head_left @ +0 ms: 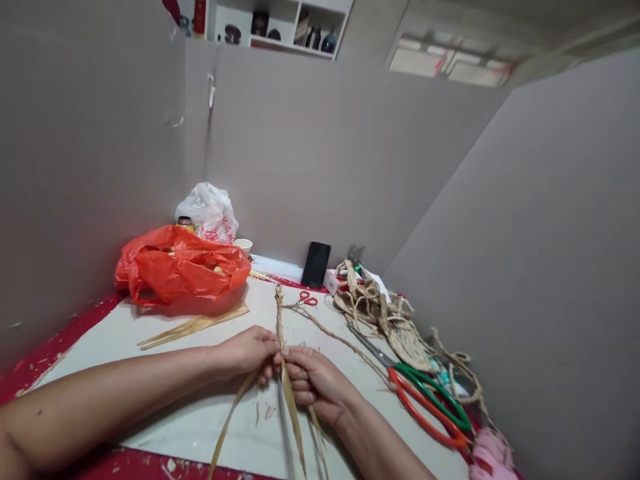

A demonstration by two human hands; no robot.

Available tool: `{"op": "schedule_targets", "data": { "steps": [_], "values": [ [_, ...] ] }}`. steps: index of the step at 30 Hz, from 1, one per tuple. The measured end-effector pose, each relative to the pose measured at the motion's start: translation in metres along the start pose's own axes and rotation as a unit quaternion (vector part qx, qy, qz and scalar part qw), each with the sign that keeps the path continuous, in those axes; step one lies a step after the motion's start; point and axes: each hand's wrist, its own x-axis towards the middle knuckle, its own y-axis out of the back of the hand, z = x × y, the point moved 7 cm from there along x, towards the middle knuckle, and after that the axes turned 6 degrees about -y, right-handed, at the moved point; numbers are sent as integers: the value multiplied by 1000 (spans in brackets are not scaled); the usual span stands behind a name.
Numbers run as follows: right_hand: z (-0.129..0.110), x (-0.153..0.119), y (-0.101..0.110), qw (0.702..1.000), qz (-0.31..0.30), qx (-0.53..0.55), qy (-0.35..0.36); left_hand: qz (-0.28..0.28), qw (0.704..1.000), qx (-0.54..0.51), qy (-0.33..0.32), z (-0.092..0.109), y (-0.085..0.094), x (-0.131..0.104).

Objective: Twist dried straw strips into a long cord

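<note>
Both of my hands meet at the lower end of a braid [279,313] of dry, tan plant strips, which points away from me over the white board. My left hand [253,352] is closed, pinching the braid's left side; a loose strip [227,427] trails below it. My right hand [314,381] is closed on the other side, thumb on top at the join. A broad loose strip [293,417] hangs between the hands, and thinner ones come out under the right palm. A thin twisted cord [325,328] runs from near the braid toward the right.
Left of the braid lie flat dry strips [195,327] and an orange plastic bag [183,267]. Large scissors [425,400] with green and orange handles rest at right, beside woven rope pieces [395,327]. Small red scissors [307,299] and a phone [316,265] are farther back. Grey partitions [320,147] enclose the table.
</note>
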Motion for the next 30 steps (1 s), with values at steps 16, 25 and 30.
{"op": "schedule_targets", "data": {
  "steps": [16, 25, 30],
  "values": [
    [-28, -12, 9, 865, 93, -478, 116, -52, 991, 119, 35, -4, 5, 2],
    [-36, -24, 13, 770, 194, -591, 140, -4, 995, 92, 40, -2, 1, 2],
    [-36, -28, 8, 827, 189, -518, 110, 22, 991, 128, 7, -4, 4, 3]
  ]
}}
